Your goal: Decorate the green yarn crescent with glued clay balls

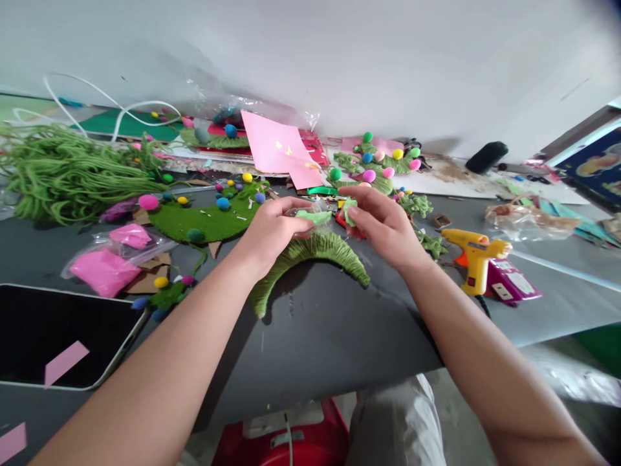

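My left hand (274, 233) is closed on a small clear plastic bag with soft light green clay-like stuff (317, 216) in it. A smaller light green lump (348, 208) is pinched between the thumb and fingers of my right hand (381, 220). The two hands are close together but apart. Just below them, a crescent shape wound in green yarn (315, 249) lies on the dark table, its tips toward me. My left hand hides part of its upper left side.
A yellow glue gun (475, 255) rests by a purple box (512, 281) at right. At left are a green yarn bundle (72, 171), a green felt crescent (194, 220) with pompoms, bagged pink stuff (104, 272) and a black-screened tablet (58, 333). Pink paper (276, 145) stands behind my hands.
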`<state>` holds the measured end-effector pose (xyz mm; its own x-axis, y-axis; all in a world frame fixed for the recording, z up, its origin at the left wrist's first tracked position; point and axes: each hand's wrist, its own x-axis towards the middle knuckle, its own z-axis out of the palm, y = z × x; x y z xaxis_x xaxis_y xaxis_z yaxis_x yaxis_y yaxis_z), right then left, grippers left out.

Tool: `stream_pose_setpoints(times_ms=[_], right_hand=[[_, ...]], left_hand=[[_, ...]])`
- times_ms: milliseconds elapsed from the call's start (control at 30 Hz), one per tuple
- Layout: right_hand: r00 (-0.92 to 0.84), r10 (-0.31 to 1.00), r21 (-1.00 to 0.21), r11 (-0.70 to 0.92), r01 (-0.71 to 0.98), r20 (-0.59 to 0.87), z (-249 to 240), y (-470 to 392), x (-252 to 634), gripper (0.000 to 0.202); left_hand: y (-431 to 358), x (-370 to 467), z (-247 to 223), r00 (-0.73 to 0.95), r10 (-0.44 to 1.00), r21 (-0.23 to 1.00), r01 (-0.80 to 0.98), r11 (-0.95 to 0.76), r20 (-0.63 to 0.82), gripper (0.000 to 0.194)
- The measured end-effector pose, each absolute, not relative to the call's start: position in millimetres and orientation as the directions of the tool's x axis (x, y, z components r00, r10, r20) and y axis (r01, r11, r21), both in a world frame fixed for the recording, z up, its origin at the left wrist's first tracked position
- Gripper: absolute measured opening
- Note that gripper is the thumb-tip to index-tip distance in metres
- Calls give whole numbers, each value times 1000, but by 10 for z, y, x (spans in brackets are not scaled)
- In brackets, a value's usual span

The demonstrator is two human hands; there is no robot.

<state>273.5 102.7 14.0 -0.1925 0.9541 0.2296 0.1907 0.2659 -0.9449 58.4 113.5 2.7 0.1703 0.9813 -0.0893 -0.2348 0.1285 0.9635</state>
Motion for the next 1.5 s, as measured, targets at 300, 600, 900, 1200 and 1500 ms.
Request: stream_pose_setpoints(times_ms=[300,600,900,1200,1500], right_hand=[[-342,927,-936,246,253,152,167,1002,2744,33],[-526,843,-914,296,276,114,100,976,2710,50],[-615,770,-811,463,358,168,21,950,2719,44],[-610,770,-738,520,430,188,58,927,2707,42],[-263,924,-898,346,272,277,141,971,2694,39]], left_hand=[[1132,579,71,194,981,921,-376,101,-28,18],[1123,576,3,186,982,955,-288,72,-18,25],[1043,641,70,185,981,960,-257,107,-60,31],[1042,649,82,205,977,944,-310,114,-51,31],[1254,361,5,-164,963,976,82,-202,214,27]])
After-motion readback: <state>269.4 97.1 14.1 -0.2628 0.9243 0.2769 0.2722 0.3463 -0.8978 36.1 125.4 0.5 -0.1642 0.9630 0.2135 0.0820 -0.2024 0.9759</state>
